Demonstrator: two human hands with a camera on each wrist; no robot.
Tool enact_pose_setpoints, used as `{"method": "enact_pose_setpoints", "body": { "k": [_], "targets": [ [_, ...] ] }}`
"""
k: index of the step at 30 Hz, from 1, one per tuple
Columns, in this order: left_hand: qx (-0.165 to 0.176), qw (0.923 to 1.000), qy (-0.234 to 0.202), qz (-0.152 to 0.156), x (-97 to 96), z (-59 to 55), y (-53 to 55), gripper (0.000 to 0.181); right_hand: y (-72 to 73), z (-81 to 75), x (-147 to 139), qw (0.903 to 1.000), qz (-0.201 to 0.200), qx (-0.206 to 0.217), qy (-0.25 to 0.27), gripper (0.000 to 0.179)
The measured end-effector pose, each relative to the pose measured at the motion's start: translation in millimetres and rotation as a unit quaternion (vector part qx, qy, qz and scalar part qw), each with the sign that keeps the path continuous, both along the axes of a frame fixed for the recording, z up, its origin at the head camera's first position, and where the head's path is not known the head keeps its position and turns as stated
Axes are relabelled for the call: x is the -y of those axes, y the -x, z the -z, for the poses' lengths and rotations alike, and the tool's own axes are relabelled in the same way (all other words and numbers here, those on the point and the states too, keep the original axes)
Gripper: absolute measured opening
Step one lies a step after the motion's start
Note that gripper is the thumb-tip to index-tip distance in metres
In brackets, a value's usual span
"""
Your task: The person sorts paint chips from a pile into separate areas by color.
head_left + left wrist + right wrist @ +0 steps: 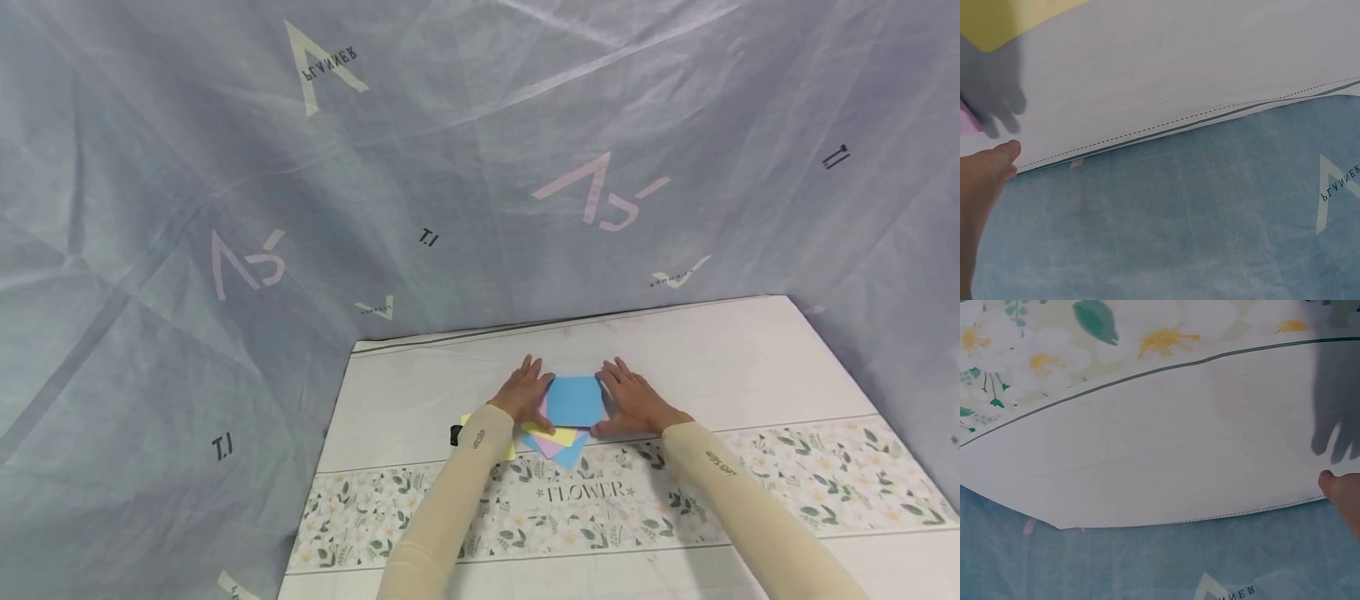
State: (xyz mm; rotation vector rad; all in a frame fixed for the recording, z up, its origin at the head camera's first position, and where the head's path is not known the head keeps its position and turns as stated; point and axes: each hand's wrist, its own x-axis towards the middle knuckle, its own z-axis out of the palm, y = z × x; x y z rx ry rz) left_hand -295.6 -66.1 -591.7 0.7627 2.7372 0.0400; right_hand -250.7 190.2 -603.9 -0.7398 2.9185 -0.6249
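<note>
A blue square of paper point(575, 402) lies between my two hands, with pink showing along both its sides. My left hand point(522, 394) holds its left side, index finger near the far corner and thumb near the close one. On the opposite side my right hand point(633, 403) holds it the same way. Just below, a fanned pile of yellow point(558, 436), pink and light blue sheets point(573, 454) sticks out toward me. The left wrist view catches part of the left hand point(985, 200); only a fingertip and edge of the right hand point(1342, 490) show in its wrist view.
More yellow paper point(511, 452) sits partly hidden under my left forearm, beside a small black object point(455, 434). The white table cover point(420, 392) carries a floral band with the word FLOWER. Grey-blue printed fabric point(480, 208) hangs behind and at the sides.
</note>
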Motion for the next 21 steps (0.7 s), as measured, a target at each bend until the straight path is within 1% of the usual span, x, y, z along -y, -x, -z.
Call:
{"method": "enact_pose_setpoints", "body": {
  "k": [4, 7, 11, 16, 21],
  "targets": [
    [-0.002, 0.9995, -0.030, -0.004, -2.2, -3.6, -2.4, 0.116, -1.2, -4.0, -6, 1.0000, 0.007, 0.005, 0.003, 0.107],
    [-0.003, 0.9993, -0.036, 0.000, -4.8, -5.0, -4.6, 0.117, -2.3, -8.5, -11, 0.9999, 0.012, 0.005, 0.004, 0.107],
    [-0.019, 0.9993, -0.030, 0.013, -11.2, -4.9, -6.5, 0.117, -2.8, -13.9, -19, 0.9998, 0.012, 0.014, 0.007, 0.107],
    [-0.051, 0.9978, -0.027, 0.032, -22.1, -3.8, -11.2, 0.117, -6.2, -17.8, -30, 0.9996, 0.017, 0.021, 0.000, 0.108],
    [-0.078, 0.9958, -0.006, 0.049, -32.9, -2.9, -18.3, 0.115, -12.0, -20.0, -39, 0.9996, 0.018, 0.020, -0.002, 0.106]
  ]
}}
